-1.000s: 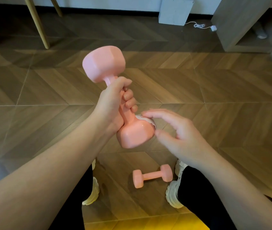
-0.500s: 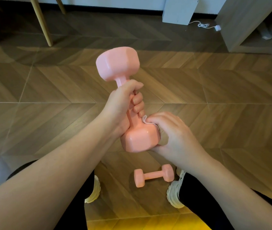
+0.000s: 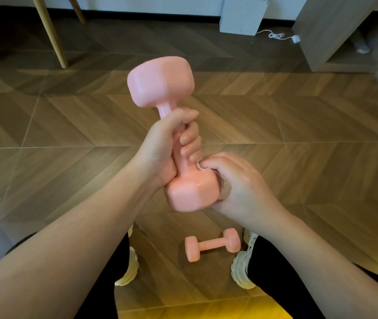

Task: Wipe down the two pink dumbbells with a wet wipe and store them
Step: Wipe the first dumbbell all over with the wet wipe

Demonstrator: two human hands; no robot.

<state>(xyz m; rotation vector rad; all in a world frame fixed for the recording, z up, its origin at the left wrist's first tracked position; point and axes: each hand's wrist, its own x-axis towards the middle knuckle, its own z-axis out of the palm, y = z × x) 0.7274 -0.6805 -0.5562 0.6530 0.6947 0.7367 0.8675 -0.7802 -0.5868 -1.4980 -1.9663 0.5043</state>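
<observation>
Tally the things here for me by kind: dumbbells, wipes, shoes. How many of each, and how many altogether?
Pink dumbbells: 2, the held dumbbell and the floor dumbbell
Wipes: 1, the wet wipe under the right hand
White shoes: 2, the left shoe and the right shoe
Total: 5

Floor (image 3: 298, 134): brown wood-look boards laid in a chevron pattern, with a yellow glow on it at 6 o'clock.
Pink dumbbell (image 3: 212, 248): lying on its side at 6 o'clock, handle running roughly 8 to 2 o'clock, between the two shoes.
Left shoe (image 3: 130, 270): white, at 7 o'clock, apart from the dumbbell.
Right shoe (image 3: 243, 270): white, at 5 o'clock, just beside the dumbbell's right head.
White box (image 3: 243, 14): standing at 12 to 1 o'clock, by the wall.
Cable (image 3: 277, 36): white, loosely coiled, at 1 o'clock beside the box.
Wooden legs (image 3: 49, 31): slanted, at 11 o'clock.
Cabinet (image 3: 321, 31): light wood, at 2 o'clock.
</observation>
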